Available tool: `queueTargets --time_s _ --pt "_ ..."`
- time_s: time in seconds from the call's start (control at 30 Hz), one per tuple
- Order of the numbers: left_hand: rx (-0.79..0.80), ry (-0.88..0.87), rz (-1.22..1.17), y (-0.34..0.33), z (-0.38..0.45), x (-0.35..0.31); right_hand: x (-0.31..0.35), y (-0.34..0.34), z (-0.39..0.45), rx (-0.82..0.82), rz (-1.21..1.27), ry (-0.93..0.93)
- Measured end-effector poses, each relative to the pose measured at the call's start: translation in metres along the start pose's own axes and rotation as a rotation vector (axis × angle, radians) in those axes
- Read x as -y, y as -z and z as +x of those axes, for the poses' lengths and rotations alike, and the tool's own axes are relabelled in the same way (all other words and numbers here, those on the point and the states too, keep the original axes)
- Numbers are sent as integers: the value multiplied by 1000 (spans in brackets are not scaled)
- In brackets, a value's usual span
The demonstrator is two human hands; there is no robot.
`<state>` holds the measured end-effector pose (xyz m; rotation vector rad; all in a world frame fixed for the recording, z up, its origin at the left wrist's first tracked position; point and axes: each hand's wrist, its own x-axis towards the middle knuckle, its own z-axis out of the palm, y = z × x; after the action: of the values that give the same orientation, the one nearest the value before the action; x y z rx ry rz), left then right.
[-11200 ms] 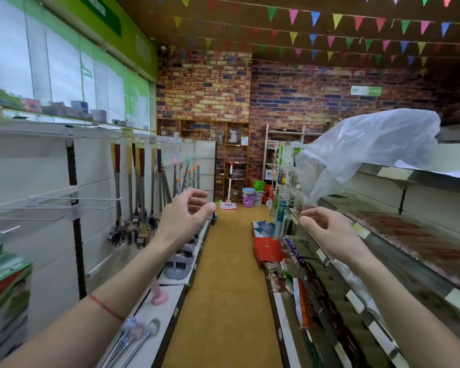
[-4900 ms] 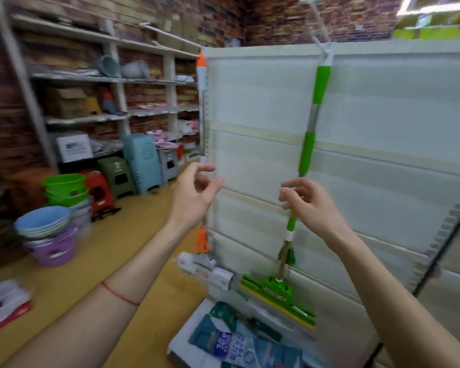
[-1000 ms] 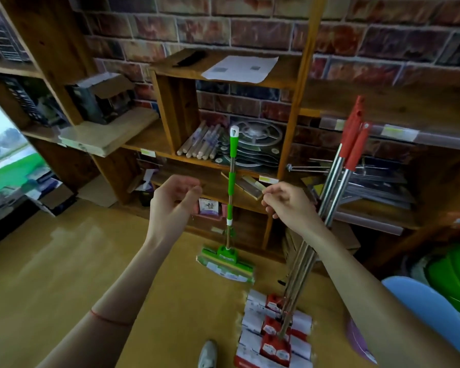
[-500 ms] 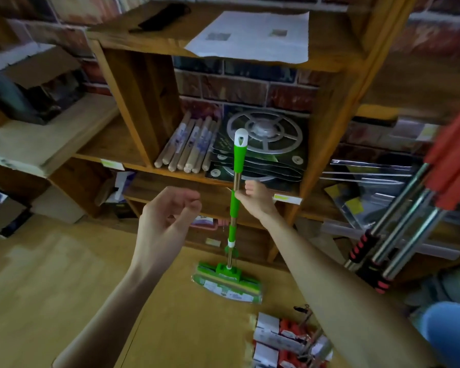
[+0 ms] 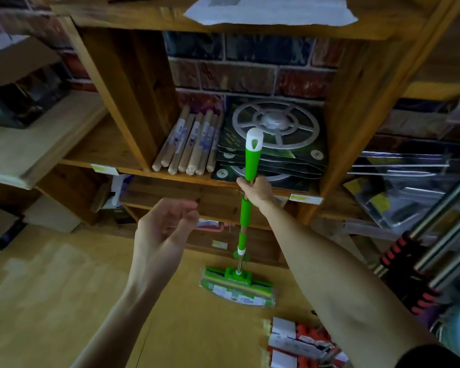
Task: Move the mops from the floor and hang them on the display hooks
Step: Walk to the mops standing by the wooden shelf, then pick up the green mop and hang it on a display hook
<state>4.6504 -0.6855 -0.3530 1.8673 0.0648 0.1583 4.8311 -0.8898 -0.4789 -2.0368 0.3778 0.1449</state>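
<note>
A green mop (image 5: 245, 216) stands upright in front of a wooden shelf unit, its flat green head (image 5: 236, 286) on the yellow floor and its white cap near the middle shelf. My right hand (image 5: 256, 191) is closed around the handle just below the top green grip. Left of the mop, at about mid-handle height, my left hand (image 5: 163, 235) hovers with its fingers loosely curled and nothing in it. Several red-gripped steel mops (image 5: 430, 253) lean at the right edge, their white and red heads (image 5: 300, 341) on the floor.
The wooden shelf unit (image 5: 133, 83) holds wooden rolling pins (image 5: 189, 144) and stacked dark boxes (image 5: 274, 152). Papers lie on the top shelf. Cardboard boxes sit at the far left, and plastic-wrapped racks at the right. Open yellow floor (image 5: 51, 288) spreads to the lower left.
I have come closer to the shelf. My right hand has tightened on the green mop's handle below the top grip. My left hand stays empty beside it.
</note>
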Motion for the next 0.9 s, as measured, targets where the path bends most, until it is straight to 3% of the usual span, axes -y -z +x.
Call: queueTargets --time_s 0.17,0.3,0.6,0.9 --pt "-1 31 2 4 -2 -11 -7 -10 -39 -61 199 -116" --pt "25 6 0 7 -7 -27 8 -7 -70 -124 258 -97" --pt "45 -71 -58 8 -31 -82 74 69 -192 -207 340 271" --pt "142 -272 -137 -17 -93 -163 107 179 -338 -398 484 331"
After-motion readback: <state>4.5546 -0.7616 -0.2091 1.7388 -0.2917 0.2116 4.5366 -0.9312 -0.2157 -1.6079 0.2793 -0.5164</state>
